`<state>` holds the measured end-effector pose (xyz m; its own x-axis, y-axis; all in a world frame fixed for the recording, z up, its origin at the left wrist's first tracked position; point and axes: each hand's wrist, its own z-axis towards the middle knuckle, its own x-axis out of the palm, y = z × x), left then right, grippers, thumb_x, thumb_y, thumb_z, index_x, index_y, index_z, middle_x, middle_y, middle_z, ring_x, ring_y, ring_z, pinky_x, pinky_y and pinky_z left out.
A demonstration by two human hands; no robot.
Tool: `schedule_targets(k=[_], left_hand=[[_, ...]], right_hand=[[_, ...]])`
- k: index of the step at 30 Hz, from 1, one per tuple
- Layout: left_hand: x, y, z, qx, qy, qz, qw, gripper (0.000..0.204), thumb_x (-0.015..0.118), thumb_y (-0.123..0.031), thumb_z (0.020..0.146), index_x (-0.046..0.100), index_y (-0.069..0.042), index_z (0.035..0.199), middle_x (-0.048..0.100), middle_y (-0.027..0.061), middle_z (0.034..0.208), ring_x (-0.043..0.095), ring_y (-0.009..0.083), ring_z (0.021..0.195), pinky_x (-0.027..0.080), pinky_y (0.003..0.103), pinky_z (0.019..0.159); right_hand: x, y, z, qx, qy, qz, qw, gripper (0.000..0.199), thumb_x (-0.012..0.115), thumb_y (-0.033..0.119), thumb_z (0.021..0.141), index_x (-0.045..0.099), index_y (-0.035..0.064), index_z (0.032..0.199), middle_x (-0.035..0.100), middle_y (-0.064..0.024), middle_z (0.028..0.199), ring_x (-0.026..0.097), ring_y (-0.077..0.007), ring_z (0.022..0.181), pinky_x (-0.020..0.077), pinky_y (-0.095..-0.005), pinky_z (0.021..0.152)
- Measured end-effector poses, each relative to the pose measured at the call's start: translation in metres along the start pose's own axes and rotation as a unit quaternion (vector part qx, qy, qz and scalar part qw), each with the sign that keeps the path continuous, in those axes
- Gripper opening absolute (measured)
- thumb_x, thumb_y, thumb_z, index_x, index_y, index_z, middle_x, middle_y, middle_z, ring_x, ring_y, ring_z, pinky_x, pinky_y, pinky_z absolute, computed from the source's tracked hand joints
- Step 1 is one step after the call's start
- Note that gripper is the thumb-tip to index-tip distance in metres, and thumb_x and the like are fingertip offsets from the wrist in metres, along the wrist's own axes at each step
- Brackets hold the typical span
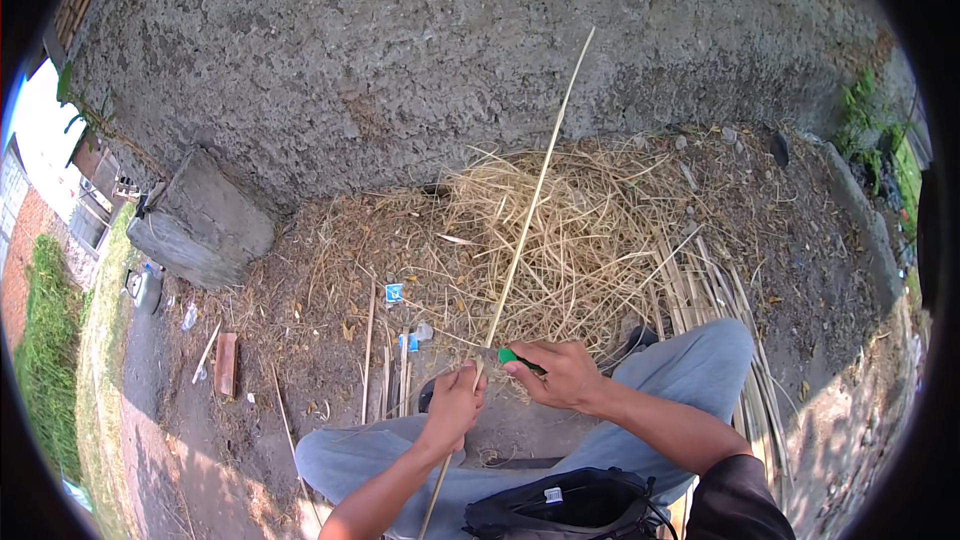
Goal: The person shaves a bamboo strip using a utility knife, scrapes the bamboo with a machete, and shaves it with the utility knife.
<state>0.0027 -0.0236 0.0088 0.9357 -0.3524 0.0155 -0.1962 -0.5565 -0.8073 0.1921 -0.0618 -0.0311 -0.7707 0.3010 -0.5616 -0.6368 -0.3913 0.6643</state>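
My left hand [455, 408] is closed around a long, thin, pale bamboo strip [536, 192]. The strip slants up and away toward the wall, and its lower end runs down past my left forearm. In my right hand [560, 376] is a knife with a green handle [507, 355]. Its short greyish blade meets the strip just above my left fist; the fingers partly hide the tool. Beyond both hands lies a heap of curly straw-coloured shavings [560, 240] on the ground.
Split bamboo strips [692, 290] lie by my right knee, with several more sticks [368, 355] left of my feet. A black bag [570, 508] rests at my lap. A rough grey wall [400, 70], concrete block [205, 220], brick [228, 364] and grey jug [146, 290] stand around.
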Motion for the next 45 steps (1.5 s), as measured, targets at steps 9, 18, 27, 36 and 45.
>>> schedule_targets(k=[9,18,27,36,45], left_hand=[[-0.001,-0.002,-0.004,-0.003,0.047,-0.038,0.998,0.035,0.038,-0.033,0.105,0.047,-0.010,0.080,0.031,-0.0067,0.055,0.027,0.0048,0.041,0.020,0.024,0.038],[0.000,0.015,-0.005,0.027,0.039,-0.002,0.999,0.040,0.038,-0.037,0.105,0.048,-0.007,0.080,0.033,-0.0054,0.056,0.029,0.0058,0.044,0.024,0.026,0.041],[-0.008,0.054,-0.014,0.069,0.029,0.119,0.990,0.045,0.037,-0.035,0.105,0.053,-0.003,0.077,0.043,-0.0009,0.059,0.040,0.0088,0.051,0.037,0.028,0.050],[-0.013,0.017,-0.019,0.015,0.037,-0.011,0.999,0.043,0.036,-0.035,0.106,0.051,-0.005,0.079,0.037,-0.0044,0.056,0.032,0.0057,0.044,0.025,0.024,0.041],[-0.004,0.017,-0.013,0.036,0.026,-0.048,0.998,0.041,0.037,-0.034,0.106,0.048,-0.006,0.079,0.032,-0.0056,0.056,0.029,0.0051,0.043,0.021,0.024,0.040]], right_hand=[[0.002,0.002,0.005,0.096,-0.039,0.098,0.990,0.028,0.069,0.029,0.089,0.071,0.0067,0.105,0.070,-0.0123,0.072,0.064,-0.0271,0.051,0.0491,-0.0360,0.044],[-0.011,0.009,0.008,-0.001,-0.009,-0.065,0.998,0.026,0.072,0.026,0.086,0.071,0.0067,0.103,0.069,-0.0089,0.070,0.062,-0.0243,0.048,0.0485,-0.0342,0.043],[-0.039,-0.026,0.035,0.144,-0.094,-0.104,0.979,0.026,0.066,0.033,0.091,0.073,0.0115,0.103,0.060,-0.0091,0.055,0.058,-0.0245,0.044,0.0419,-0.0349,0.040],[-0.016,0.015,0.007,0.060,-0.022,-0.018,0.998,0.030,0.066,0.033,0.091,0.072,0.0066,0.105,0.065,-0.0118,0.062,0.061,-0.0278,0.049,0.0466,-0.0376,0.045],[-0.008,0.019,0.003,0.011,0.002,-0.045,0.999,0.032,0.066,0.037,0.090,0.072,0.0099,0.105,0.066,-0.0110,0.063,0.062,-0.0287,0.048,0.0459,-0.0387,0.041]])
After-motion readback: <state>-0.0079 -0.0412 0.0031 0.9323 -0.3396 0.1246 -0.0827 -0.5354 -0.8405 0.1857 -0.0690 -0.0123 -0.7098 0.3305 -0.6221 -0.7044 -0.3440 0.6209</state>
